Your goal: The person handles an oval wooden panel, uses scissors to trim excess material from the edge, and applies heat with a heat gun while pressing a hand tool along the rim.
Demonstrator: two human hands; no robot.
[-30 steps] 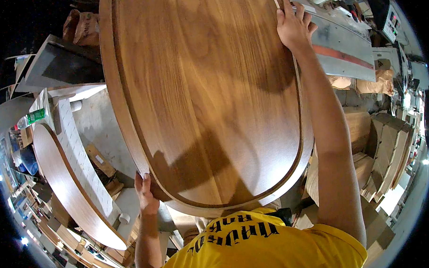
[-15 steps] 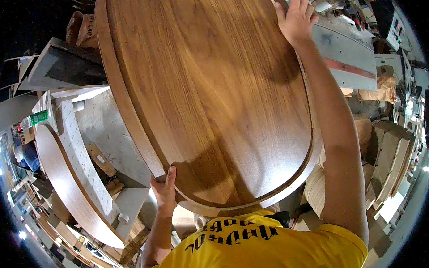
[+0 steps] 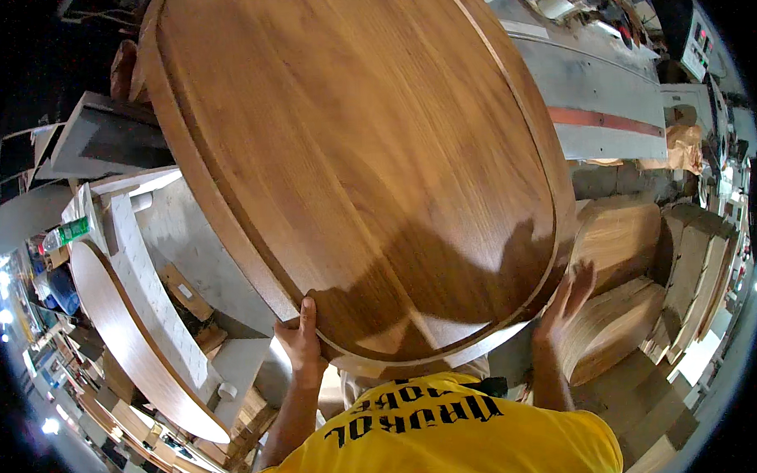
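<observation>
Oval wooden tabletop held at its near end by two bare hands, seen from the wearer's head. The slab fills the upper and central field; its long axis runs from about 11 o'clock at the far end to about 5 o'clock at the near end, and the polished face with its grooved border is turned toward the camera. The near curved edge lies just above the yellow shirt.

The left hand meets the rim at about 7 o'clock of the oval: its fingers are curled narrowly over the edge and lie on the face, so this hand is closed on the rim. The right hand stands at about 4 o'clock of the oval with the palm flat and the fingers spread wide against the outer edge; it presses or steadies, and no wrap around the rim can be seen. Whether it bears weight cannot be told.

From both hands the bulk of the slab extends away toward 12 o'clock, so nearly its whole length overhangs beyond the grip. The left hand is the nearer and firmer hold.

A second curved wooden panel leans at lower left; stacked curved wooden parts lie at right, beside the right hand.
</observation>
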